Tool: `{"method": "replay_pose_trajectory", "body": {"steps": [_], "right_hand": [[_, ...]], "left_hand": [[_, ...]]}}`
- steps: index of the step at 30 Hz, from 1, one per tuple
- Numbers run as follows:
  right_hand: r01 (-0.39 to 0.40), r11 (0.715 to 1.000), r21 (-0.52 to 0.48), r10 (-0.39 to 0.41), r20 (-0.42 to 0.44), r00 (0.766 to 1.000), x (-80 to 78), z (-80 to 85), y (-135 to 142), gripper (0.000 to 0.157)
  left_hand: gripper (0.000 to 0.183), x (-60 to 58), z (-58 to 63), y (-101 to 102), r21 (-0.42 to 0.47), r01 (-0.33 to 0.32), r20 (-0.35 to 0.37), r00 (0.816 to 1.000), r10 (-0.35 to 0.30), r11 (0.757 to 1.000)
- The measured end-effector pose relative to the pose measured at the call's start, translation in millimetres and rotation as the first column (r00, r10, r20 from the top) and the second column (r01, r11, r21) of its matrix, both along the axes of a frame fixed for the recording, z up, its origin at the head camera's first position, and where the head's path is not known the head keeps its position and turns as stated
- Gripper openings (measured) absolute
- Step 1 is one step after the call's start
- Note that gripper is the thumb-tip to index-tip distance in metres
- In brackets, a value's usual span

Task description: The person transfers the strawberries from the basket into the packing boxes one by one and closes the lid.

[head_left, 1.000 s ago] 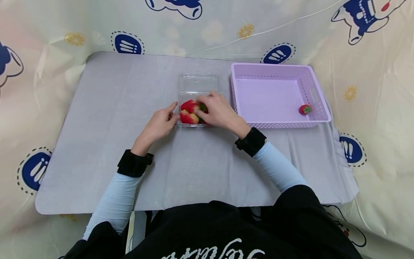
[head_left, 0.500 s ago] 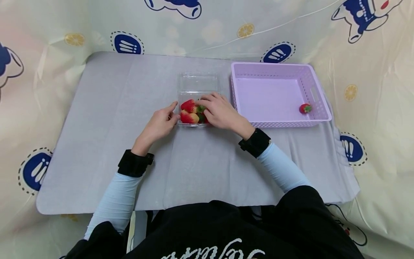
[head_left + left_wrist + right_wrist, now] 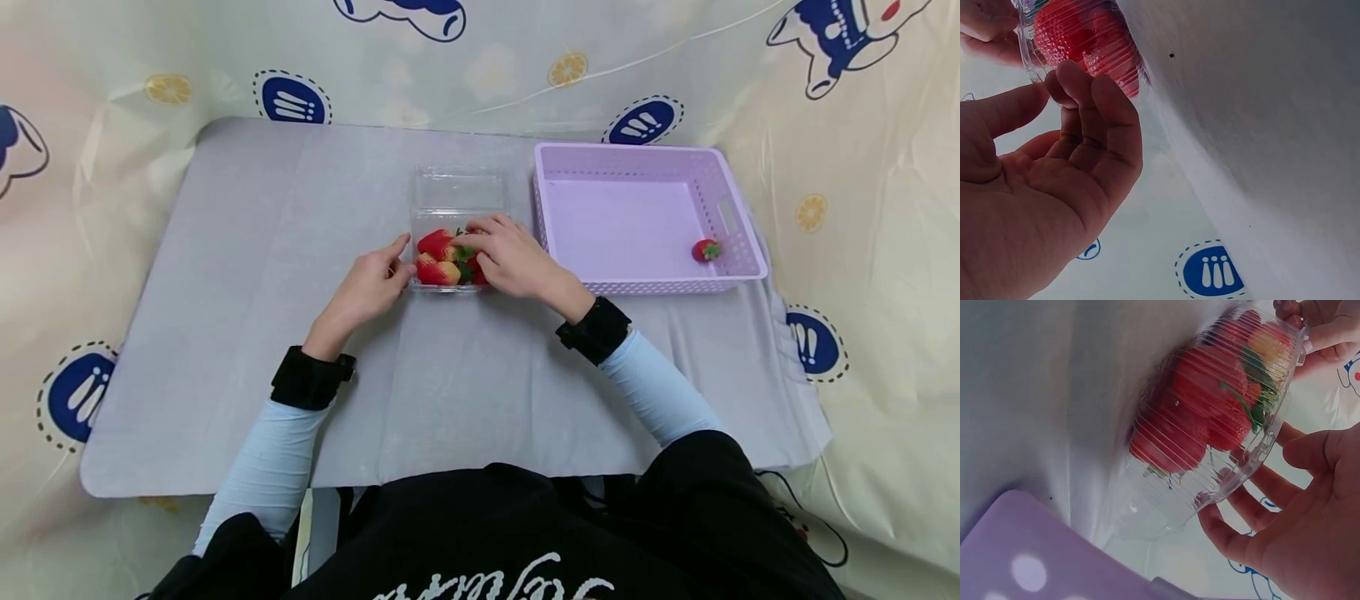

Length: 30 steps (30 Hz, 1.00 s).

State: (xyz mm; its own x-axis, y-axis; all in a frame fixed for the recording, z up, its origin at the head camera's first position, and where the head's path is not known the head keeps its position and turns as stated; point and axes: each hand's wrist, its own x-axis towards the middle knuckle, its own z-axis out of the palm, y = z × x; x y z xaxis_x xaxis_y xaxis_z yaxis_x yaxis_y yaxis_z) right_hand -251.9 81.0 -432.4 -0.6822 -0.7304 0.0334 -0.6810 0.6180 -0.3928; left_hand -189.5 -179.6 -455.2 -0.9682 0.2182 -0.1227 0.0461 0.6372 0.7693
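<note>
A clear plastic clamshell box [image 3: 450, 288] with its lid [image 3: 461, 190] folded back stands mid-table, holding several red strawberries [image 3: 435, 270] with green leaves. At its left side, my left hand [image 3: 367, 285] pinches the rim between thumb and fingers. The left wrist view shows that hand [image 3: 1079, 169] at the box edge. My right hand [image 3: 516, 260] reaches over the right side of the box, partly hiding the fruit. In the right wrist view its fingers [image 3: 1235, 534] extend over the rim, thumb apart, with no berry between them.
To the right of the box stands a lilac plastic basket [image 3: 622, 289] with one strawberry [image 3: 706, 250] near its right wall. Both stand on a grey cloth-covered table [image 3: 247, 250]. A patterned curtain [image 3: 480, 92] hangs behind.
My right hand has drawn back slightly to the right, its fingers loosening from the strawberries, so more fruit and leaves show. My left hand has stayed at the box's side.
</note>
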Motion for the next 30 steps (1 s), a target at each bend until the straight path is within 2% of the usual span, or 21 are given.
{"method": "replay_pose_trajectory", "body": {"steps": [11, 17, 25, 30], "right_hand": [[0.007, 0.998, -0.067, -0.006, 0.018, 1.0, 0.3, 10.4, 8, 0.04], [0.018, 0.998, -0.068, -0.017, 0.01, 1.0, 1.2, 17.7, 16, 0.039], [0.08, 0.995, -0.06, -0.079, 0.025, 0.997, -0.5, 31.6, 36, 0.034], [0.153, 0.988, -0.007, -0.153, 0.058, 0.987, -3.8, 46.1, 55, 0.025]], "left_hand": [[0.062, -0.3, -0.2, 0, -0.002, -0.004, 0.004, 1.0, 0.004, 1.0], [0.061, -0.7, -0.5, 0, -0.007, -0.002, -0.004, 1.0, 0.002, 1.0], [0.061, -0.1, 0.7, 1, -0.015, -0.001, -0.004, 1.0, 0.001, 1.0], [0.061, 0.3, 0.9, 0, -0.009, -0.006, 0.005, 1.0, 0.006, 1.0]]}}
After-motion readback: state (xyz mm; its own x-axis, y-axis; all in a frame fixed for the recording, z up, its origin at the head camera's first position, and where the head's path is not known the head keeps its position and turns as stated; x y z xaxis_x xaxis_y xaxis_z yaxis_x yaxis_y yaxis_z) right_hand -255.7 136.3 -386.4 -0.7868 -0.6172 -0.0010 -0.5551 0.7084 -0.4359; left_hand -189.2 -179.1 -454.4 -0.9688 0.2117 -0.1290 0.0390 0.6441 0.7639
